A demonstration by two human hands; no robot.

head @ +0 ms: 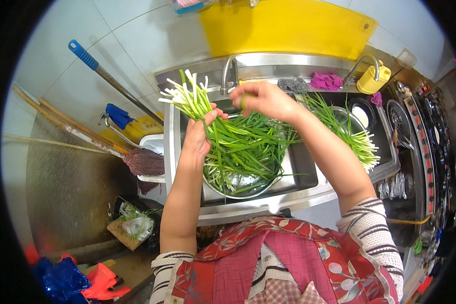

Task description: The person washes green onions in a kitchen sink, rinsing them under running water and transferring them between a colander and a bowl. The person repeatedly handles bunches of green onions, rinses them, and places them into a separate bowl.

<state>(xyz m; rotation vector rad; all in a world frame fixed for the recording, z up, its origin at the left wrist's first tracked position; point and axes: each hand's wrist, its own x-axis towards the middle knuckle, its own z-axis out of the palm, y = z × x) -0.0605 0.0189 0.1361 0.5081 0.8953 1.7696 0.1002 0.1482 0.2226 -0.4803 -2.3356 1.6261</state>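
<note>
A bunch of thin spring onions (192, 93) is gripped in my left hand (201, 133), white root ends pointing up and away. Their green leaves trail over a metal basin (247, 197) in the sink, which holds more spring onions (247, 152) and some water. My right hand (264, 100) is raised beside the bunch, near the left faucet (228, 74). Its fingers are blurred and pinched around a green leaf strip (243, 102). Another pile of spring onions (349, 133) lies to the right, white ends towards me, partly over a second metal bowl (340, 114).
A yellow jug (374, 78), a magenta cloth (326, 81) and a grey cloth (293, 84) sit on the sink's back ledge. At left lean a mop (144, 161) and a blue-handled pole (114, 83). Scraps fill a bin (135, 224) on the floor. A stove (425, 144) stands right.
</note>
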